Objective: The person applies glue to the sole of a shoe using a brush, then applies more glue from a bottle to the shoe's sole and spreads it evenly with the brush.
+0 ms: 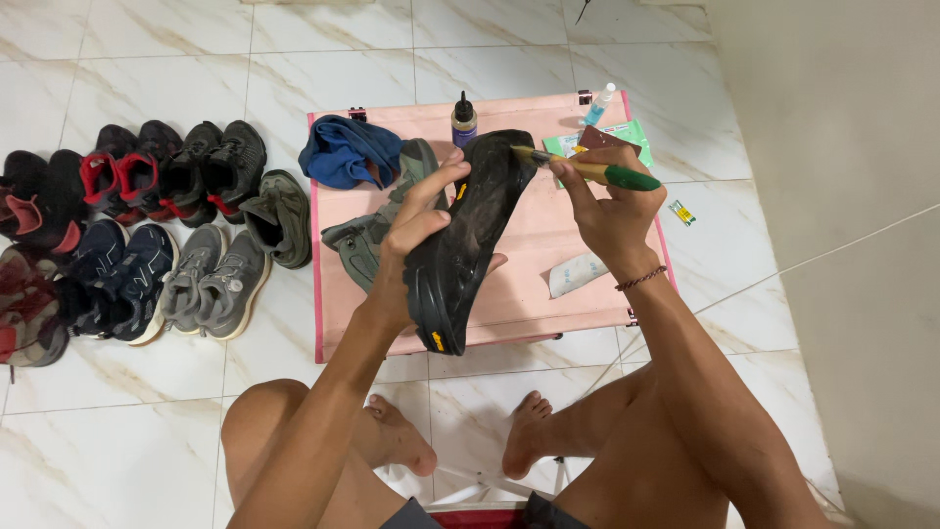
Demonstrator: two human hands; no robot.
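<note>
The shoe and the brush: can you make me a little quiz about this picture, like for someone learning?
1. True or false: the left hand holds the black shoe with its sole turned up.
2. What does the right hand hold against the shoe's toe end?
A. a green-handled brush
B. a pair of scissors
C. a sponge
3. Fill in: the blue cloth lies on the pink ____.

Key:
1. True.
2. A; its tip touches the sole near the toe.
3. Table; a dark dropper bottle also stands on it, and other shoes sit in rows on the floor beside it.
</note>
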